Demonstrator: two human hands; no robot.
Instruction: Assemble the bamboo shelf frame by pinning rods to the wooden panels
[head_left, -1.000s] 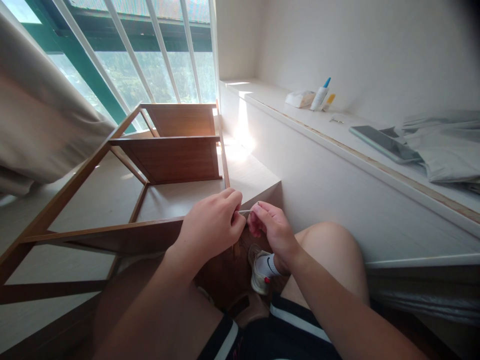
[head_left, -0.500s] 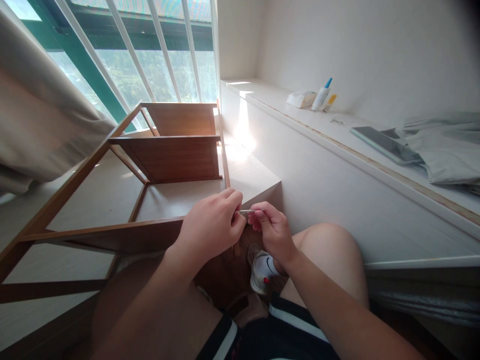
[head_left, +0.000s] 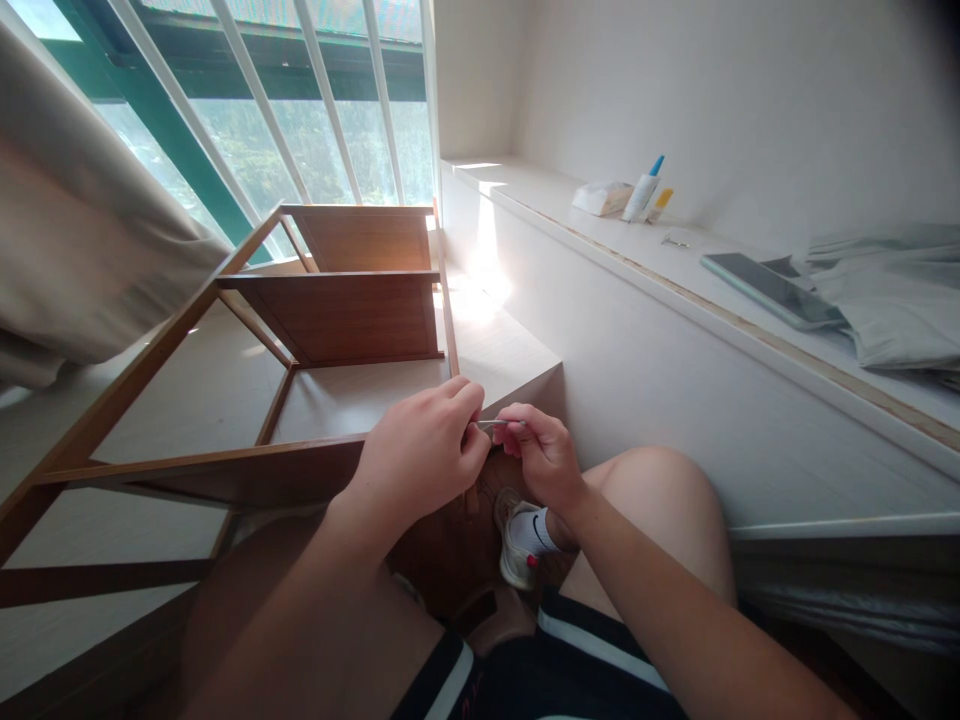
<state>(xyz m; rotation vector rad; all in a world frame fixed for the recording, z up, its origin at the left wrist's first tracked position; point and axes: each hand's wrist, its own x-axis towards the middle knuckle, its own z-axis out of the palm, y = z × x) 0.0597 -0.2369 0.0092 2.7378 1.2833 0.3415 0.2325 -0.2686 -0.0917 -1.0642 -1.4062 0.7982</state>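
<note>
The right hand [head_left: 551, 455] has shifted its fingers: 1 second ago they bunched over the thin rod [head_left: 491, 422], while now they pinch its outer end, leaving more exposed. The left hand [head_left: 427, 435] stays curled closed by the wooden frame [head_left: 345, 320] (what it grips inside is hidden). The rod spans the gap between the hands, suggesting the right fingers are working it while the left steadies.

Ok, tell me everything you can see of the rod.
The rod is thin and greyish, metallic in look. A short, straight stretch shows, nearly level in the picture. The curled left hand hides one end; the right hand pinches the other between thumb and fingers. Its tip shape, and whether it meets the rack, can't be told.
</note>
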